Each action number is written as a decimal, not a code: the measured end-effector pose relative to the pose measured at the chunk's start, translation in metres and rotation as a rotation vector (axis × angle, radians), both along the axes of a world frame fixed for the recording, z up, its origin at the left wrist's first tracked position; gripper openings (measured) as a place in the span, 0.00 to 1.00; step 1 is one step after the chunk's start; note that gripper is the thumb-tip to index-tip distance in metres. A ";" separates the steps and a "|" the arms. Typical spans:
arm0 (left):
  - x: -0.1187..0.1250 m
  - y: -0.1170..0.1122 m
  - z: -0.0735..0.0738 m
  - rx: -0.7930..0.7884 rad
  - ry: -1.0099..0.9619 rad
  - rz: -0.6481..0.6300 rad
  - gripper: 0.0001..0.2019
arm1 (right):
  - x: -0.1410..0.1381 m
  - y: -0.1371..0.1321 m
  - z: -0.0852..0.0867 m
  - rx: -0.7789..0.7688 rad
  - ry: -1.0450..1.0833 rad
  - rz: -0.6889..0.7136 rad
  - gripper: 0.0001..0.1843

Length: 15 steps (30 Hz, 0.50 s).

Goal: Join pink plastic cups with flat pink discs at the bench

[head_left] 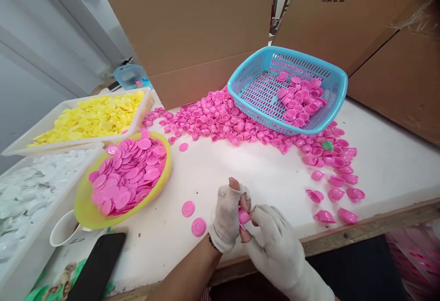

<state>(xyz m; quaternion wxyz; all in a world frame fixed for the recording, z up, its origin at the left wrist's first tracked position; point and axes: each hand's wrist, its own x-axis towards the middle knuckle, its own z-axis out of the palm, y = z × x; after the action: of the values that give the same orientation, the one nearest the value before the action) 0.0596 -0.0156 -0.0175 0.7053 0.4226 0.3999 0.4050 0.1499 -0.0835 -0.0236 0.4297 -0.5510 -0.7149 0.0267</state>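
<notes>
Near the table's front edge, my left hand and my right hand meet, both in white gloves with bare fingertips. Between them is a small pink toy cup, which the left fingers wrap and the right thumb and fingertips pinch. Part of the cup is hidden by the fingers. Left of my hands, two pink saucers lie flat on the table. A yellow bowl further left is heaped with more pink saucers. Beyond my hands spreads a long pile of pink toy cups.
A blue basket holding pink cups rests on the pile. Left stand trays of yellow pieces and white pieces, a white mug and a black phone. Cardboard boxes wall off the back.
</notes>
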 end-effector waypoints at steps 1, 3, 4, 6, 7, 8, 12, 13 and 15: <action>0.000 0.000 -0.001 -0.024 -0.018 -0.002 0.32 | 0.000 0.001 0.000 -0.011 -0.004 -0.005 0.07; 0.001 0.000 -0.002 -0.055 -0.067 -0.006 0.32 | 0.002 0.003 0.000 -0.037 -0.007 -0.018 0.04; 0.002 0.000 -0.003 -0.057 -0.092 -0.007 0.32 | 0.003 0.003 0.000 -0.050 -0.008 -0.025 0.04; 0.003 0.000 -0.003 -0.029 -0.113 -0.013 0.32 | 0.006 0.004 -0.001 -0.060 -0.021 -0.038 0.02; 0.003 0.000 -0.003 -0.010 -0.104 -0.020 0.32 | 0.006 0.004 -0.001 -0.060 -0.034 -0.044 0.02; 0.003 0.000 -0.003 0.002 -0.083 -0.032 0.32 | 0.006 0.003 -0.002 -0.062 -0.050 -0.047 0.03; 0.002 0.002 -0.005 -0.044 0.007 -0.072 0.32 | 0.000 0.001 -0.003 -0.068 -0.087 -0.074 0.06; 0.001 0.002 -0.006 -0.065 0.013 -0.072 0.32 | -0.002 0.000 -0.003 -0.073 -0.092 -0.081 0.07; 0.000 0.002 -0.008 -0.096 0.030 -0.066 0.32 | -0.005 0.000 -0.004 -0.092 -0.102 -0.100 0.10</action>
<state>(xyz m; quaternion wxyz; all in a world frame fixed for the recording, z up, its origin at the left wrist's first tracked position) 0.0599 -0.0132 -0.0258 0.7318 0.4071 0.4151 0.3554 0.1446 -0.0834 -0.0275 0.3677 -0.6057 -0.7055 0.0097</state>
